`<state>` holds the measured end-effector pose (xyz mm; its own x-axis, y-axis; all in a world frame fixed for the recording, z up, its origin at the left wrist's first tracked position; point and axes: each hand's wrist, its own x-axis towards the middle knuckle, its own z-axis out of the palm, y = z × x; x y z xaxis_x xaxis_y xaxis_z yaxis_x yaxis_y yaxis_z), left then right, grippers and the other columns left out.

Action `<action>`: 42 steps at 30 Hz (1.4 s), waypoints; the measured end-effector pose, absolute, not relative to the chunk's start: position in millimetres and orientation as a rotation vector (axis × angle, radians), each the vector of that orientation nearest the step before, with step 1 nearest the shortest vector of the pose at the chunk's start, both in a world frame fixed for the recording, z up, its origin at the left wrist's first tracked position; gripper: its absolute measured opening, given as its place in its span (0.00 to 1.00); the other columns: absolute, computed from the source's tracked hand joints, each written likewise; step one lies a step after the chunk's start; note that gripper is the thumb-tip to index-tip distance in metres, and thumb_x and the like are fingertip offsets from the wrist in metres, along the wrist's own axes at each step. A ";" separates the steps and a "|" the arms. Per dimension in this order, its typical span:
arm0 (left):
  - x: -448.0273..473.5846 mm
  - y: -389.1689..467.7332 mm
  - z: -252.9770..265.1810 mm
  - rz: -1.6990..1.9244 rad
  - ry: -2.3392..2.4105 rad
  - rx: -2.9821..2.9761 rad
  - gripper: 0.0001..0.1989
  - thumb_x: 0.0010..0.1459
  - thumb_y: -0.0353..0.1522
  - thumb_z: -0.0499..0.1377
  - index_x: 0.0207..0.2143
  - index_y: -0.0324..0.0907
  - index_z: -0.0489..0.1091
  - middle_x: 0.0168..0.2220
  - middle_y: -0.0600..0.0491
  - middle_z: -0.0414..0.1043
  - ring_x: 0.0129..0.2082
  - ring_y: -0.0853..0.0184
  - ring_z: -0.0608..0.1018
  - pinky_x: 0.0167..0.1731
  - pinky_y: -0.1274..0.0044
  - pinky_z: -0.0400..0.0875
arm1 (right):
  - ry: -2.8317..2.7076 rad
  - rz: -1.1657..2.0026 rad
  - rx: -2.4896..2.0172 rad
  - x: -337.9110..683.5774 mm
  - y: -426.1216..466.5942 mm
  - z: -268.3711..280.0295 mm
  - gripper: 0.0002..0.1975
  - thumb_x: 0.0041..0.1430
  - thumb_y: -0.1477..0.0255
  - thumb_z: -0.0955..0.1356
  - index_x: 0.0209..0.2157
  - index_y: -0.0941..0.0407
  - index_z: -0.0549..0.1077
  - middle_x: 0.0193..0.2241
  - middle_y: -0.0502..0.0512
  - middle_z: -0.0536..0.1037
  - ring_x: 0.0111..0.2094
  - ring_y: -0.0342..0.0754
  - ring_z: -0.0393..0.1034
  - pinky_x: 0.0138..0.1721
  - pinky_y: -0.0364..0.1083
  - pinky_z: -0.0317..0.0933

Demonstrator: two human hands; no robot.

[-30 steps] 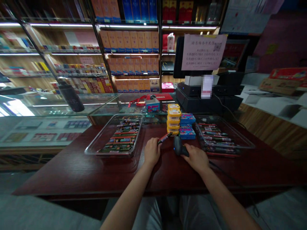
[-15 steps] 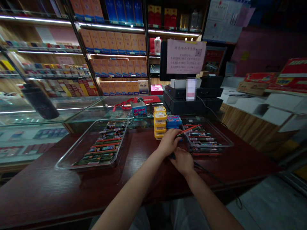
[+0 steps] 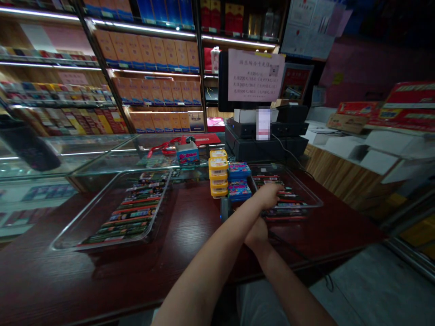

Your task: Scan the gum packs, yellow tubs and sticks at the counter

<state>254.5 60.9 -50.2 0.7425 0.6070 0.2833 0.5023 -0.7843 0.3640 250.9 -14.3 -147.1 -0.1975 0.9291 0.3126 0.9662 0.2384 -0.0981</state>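
Observation:
My left hand (image 3: 270,195) reaches across into the clear tray (image 3: 317,202) on the right, its fingers curled down at the slim, stick-shaped packs (image 3: 288,204). What those fingertips hold, if anything, is hidden. Under the left forearm, my right hand (image 3: 257,232) is partly covered. It grips a dark handheld barcode scanner (image 3: 224,209), whose head with a small blue light shows left of the forearm. Beside the scanner stand stacked yellow-lidded tubs (image 3: 218,174) and blue boxes (image 3: 239,190).
Another clear tray (image 3: 56,242) with several similar packs (image 3: 132,206) lies on the left of the brown table (image 3: 183,226). Behind are a small box (image 3: 187,154), a monitor with a paper sign (image 3: 254,77) and a black cash drawer (image 3: 265,149). A cable (image 3: 299,251) crosses the right side.
My left hand has moved right, from beside the blue boxes with a stick-shaped pack in it, into the right tray. The scanner head now shows at the left. The view has shifted slightly.

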 end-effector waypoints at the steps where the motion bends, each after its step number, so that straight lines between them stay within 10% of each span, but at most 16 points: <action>1: 252.0 61.3 -50.8 0.569 0.854 2.684 0.19 0.50 0.21 0.56 0.46 0.36 0.71 0.43 0.46 0.73 0.42 0.65 0.73 0.45 0.75 0.69 | -2.216 -0.165 -1.774 250.6 -14.5 -146.5 0.21 0.61 0.71 0.60 0.55 0.57 0.66 0.52 0.59 0.73 0.54 0.56 0.64 0.54 0.52 0.55; 16: 127.1 42.7 -21.2 1.037 0.852 2.568 0.11 0.58 0.31 0.54 0.42 0.39 0.72 0.39 0.48 0.73 0.42 0.65 0.73 0.44 0.74 0.68 | -2.149 -0.123 -1.782 243.4 -33.6 -125.0 0.19 0.58 0.64 0.65 0.50 0.55 0.66 0.38 0.57 0.77 0.39 0.50 0.73 0.37 0.45 0.60; 25: -53.3 67.3 -4.6 1.059 1.632 2.569 0.14 0.58 0.30 0.52 0.44 0.40 0.71 0.43 0.48 0.72 0.46 0.64 0.72 0.48 0.72 0.65 | -2.163 -0.155 -1.726 246.3 -32.7 -138.7 0.17 0.59 0.63 0.64 0.49 0.54 0.66 0.37 0.55 0.77 0.36 0.51 0.74 0.33 0.46 0.60; 42: -162.9 92.7 -64.7 0.237 2.582 2.140 0.17 0.53 0.32 0.56 0.46 0.45 0.71 0.52 0.42 0.63 0.51 0.52 0.66 0.44 0.67 0.65 | -2.161 -0.189 -1.787 244.5 -31.1 -138.3 0.16 0.59 0.62 0.63 0.47 0.53 0.67 0.37 0.55 0.78 0.34 0.50 0.74 0.30 0.46 0.60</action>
